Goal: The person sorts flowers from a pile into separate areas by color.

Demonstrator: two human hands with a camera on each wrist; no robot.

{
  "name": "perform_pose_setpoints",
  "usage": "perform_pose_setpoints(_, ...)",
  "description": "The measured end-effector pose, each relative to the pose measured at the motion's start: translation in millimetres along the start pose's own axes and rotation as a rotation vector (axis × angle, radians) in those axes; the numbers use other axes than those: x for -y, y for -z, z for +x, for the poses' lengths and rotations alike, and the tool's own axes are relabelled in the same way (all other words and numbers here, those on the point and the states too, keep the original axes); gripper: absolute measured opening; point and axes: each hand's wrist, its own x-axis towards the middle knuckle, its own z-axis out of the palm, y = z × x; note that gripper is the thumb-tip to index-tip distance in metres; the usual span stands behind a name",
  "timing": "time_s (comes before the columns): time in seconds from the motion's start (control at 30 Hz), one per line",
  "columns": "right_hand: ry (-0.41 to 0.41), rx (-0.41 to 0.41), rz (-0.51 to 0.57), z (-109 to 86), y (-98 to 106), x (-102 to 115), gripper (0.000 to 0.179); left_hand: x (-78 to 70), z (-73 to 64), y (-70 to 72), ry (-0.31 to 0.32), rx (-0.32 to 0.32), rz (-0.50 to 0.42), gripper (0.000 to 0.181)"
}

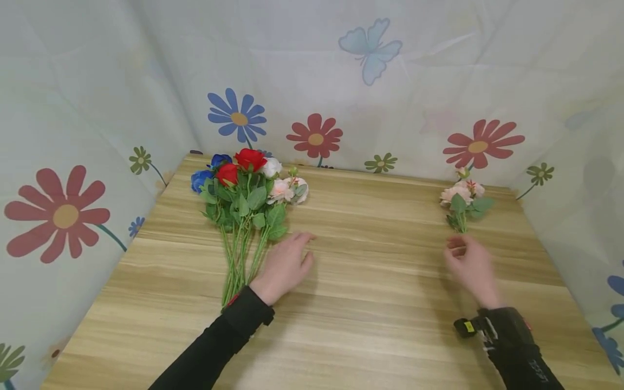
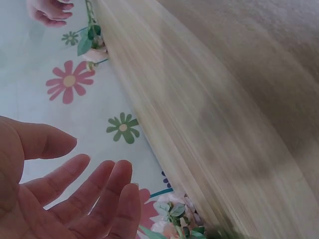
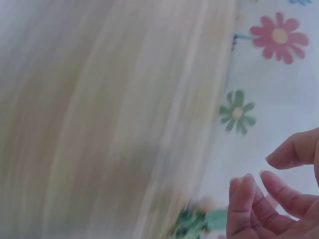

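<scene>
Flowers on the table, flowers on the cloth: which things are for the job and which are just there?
Probably for the job:
big flower bunch, by the left hand
small pink spray, near the right hand

Just there:
table
cloth with printed flowers and a butterfly

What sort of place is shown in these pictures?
Probably an indoor workspace, perhaps staged: a wood-grain table, flower-printed cloth hanging behind and beside it, and a bunch of flowers laid on top.

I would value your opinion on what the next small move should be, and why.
Probably lower the right hand and pinch the stem of the pink flower sprig: its thumb and fingers are parted close by, and that sprig lies apart from the bunch beside the left hand.
</scene>
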Motion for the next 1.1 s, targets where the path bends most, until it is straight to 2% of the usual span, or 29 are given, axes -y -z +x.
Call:
perform_pose_setpoints(0.27,-0.054,0.083,0.233,3.2,-21,43,0.030,8.3,-7.2,10.3,0.025,-0.062,0.031,0.030)
perform_pose_setpoints(0.53,-0.143,0.210,0.530,4.6,-49,83,0.034,18.8,-18.2,26.5,0.109,-0.063,0.083,0.030)
perform_pose_setpoints(0.77,-0.211,0.303,0.717,7.1,-71,110,0.036,34.1,-24.1,44.2,0.131,-0.093,0.152,0.029)
perform_pose_setpoints(1.0,-0.259,0.393,0.972,7.5,-90,135,0.032,52.5,-31.9,65.2,0.208,-0.079,0.159,0.031)
perform_pose_setpoints(1.1,-0.276,0.429,1.040,7.1,-98,149,0.029,60.7,-35.3,72.5,0.227,-0.082,0.181,0.032)
